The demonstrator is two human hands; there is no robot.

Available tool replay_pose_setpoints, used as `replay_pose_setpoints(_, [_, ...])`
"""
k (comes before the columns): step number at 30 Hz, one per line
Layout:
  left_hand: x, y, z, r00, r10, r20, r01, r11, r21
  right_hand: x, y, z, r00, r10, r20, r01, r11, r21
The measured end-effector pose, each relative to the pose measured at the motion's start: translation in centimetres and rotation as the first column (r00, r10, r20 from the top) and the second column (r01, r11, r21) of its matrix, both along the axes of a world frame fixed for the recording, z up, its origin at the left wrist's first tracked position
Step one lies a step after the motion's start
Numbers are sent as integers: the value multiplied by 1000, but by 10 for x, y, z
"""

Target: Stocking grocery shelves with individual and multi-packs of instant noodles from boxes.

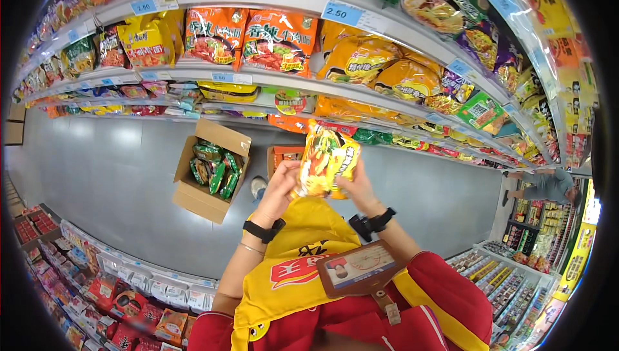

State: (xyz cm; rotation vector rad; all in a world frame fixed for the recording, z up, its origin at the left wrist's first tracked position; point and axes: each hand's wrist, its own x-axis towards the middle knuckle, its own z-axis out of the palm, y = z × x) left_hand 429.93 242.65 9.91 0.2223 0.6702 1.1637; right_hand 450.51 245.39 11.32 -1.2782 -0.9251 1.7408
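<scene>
A yellow-orange plastic packet of instant noodles (326, 160) is held up in front of my yellow apron, between both hands. My left hand (284, 182) grips its left edge, and my right hand (357, 186) grips the right edge with the thumb on its front. Just beyond the packet are the lower shelves with more noodle packets. An open cardboard box (200, 201) with several green packets (215, 169) stands on the floor to the left. Partly hidden behind my left hand is a second box (272, 157) with red-orange packets.
Shelves (285, 77) of orange, yellow and purple noodle packets curve across the front. Behind on the left runs a shelf of red packaged goods (130, 305). Racks of small goods (503, 273) stand at the right, where a person (549, 186) is in the aisle. A shoe (258, 186) shows near the box.
</scene>
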Motion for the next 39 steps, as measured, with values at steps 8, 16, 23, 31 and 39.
replay_pose_setpoints(8, [37, 38, 39, 976, -89, -199, 127, 974, 187, 55, 50, 69, 975, 191, 118, -217, 935, 280])
replay_pose_setpoints(16, [92, 54, 71, 999, 13, 29, -19, 973, 229, 69, 58, 76, 955, -293, -38, 296, 950, 99])
replay_pose_setpoints(23, [70, 25, 43, 977, -137, -165, 157, 981, 111, 149, 158, 83, 879, -440, -183, 466, 875, 133])
replay_pose_setpoints(31, [13, -64, -25, 927, -149, -344, 63, 966, -249, 141, 237, 62, 797, -525, -300, 603, 724, 336])
replay_pose_setpoints(39, [-14, -109, -80, 828, -236, -509, -28, 889, -457, 86, 203, 67, 780, -626, -27, 441, 518, 733])
